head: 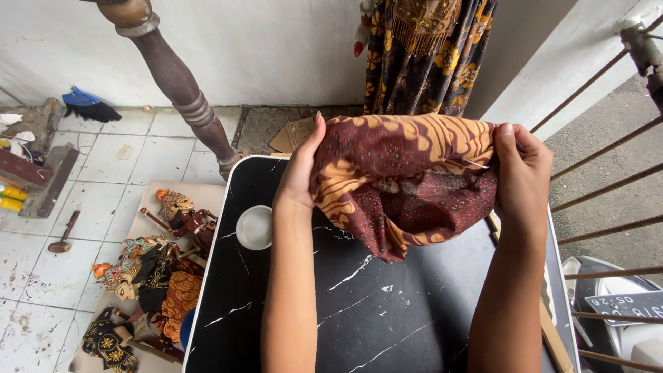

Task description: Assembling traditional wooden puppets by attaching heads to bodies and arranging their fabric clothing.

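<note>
Maroon and ochre batik cloth [404, 179] hangs bunched between the two hands above the far half of a black marble-patterned table [359, 311]. In the head view, the left hand [298, 176] holds the cloth's left edge with its fingers curled up and over into the folds; only the back of the hand and the thumb side show, so how tightly the fingertips close inside the fabric cannot be told. The right hand [523, 173] is closed on the right edge, thumb pressed on top, the other fingers hidden behind the cloth. The cloth sags in the middle, and its lowest point hangs over the table top; whether it touches the surface is hard to make out.

A small white bowl [255, 227] sits near the table's left edge, just beside the left wrist. A wooden strip [552, 331] lies along the right edge, partly hidden by the right forearm. On the tiled floor to the left, painted wooden puppets [148, 273] lie on a pale board, the lower ones cut off by the frame. A hammer [63, 233] lies further left. A turned wooden post [176, 83] stands behind the table, its top cut off. Dark floral fabric [425, 55] hangs against the wall beyond the hands. Metal railing bars [608, 200] cross the right side.
</note>
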